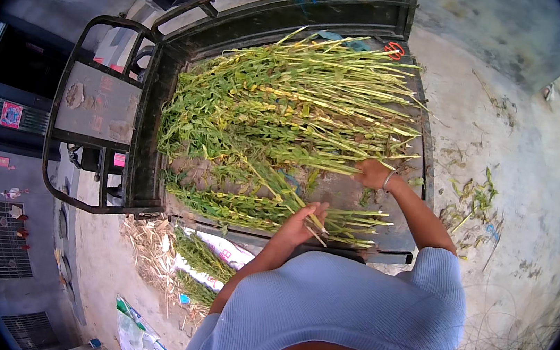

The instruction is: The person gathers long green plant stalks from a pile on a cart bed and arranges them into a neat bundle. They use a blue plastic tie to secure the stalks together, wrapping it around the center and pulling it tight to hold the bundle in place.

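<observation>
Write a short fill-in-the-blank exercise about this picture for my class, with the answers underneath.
1. The left hand holds stalks, while a bracelet circles the ____ wrist.
2. The leafy ends of the larger plant pile face the picture's ____ side.
3. The person's ribbed top is light ____.

Missing words: right; left; blue.

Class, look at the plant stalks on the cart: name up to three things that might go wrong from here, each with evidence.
1. The stalks in the left hand might tangle: their leafy end lies close to the large pile.
2. The near row could slip off, lying along the cart bed's near edge.
3. Stem ends might scratch the bare right hand beside them.
</observation>
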A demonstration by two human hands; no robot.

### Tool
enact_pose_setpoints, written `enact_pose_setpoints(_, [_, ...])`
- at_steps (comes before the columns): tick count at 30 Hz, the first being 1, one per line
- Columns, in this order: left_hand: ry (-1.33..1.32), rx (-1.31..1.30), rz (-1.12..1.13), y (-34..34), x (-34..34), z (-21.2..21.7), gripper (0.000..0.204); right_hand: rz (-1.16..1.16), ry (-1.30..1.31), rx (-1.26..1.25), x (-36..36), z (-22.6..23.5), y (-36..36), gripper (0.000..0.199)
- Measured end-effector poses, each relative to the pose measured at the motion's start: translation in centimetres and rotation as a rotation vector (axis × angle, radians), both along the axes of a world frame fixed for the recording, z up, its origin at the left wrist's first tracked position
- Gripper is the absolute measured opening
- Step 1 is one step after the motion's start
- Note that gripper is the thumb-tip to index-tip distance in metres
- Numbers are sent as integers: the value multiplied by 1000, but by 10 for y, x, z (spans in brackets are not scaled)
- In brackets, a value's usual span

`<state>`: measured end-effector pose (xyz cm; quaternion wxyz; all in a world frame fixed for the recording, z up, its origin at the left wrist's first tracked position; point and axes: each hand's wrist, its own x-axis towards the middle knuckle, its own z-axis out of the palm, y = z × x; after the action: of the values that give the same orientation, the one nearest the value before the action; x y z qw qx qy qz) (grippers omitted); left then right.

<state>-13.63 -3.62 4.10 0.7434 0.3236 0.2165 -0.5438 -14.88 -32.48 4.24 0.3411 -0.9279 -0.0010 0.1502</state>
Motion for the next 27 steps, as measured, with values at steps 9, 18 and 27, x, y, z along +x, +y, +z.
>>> enact_pose_setpoints(9, [127,-92,17,-6,-13,-5,28,-180,-477,-53,-74,13,127,16])
enact_pose_setpoints(18, [8,-64,-19,1,-20,0,25,249,-162,164,-81,48,96,22])
enact_pose_setpoints(27, [162,-316,190,11,-22,19,15,-458,106,-510,-5,-106,-16,28])
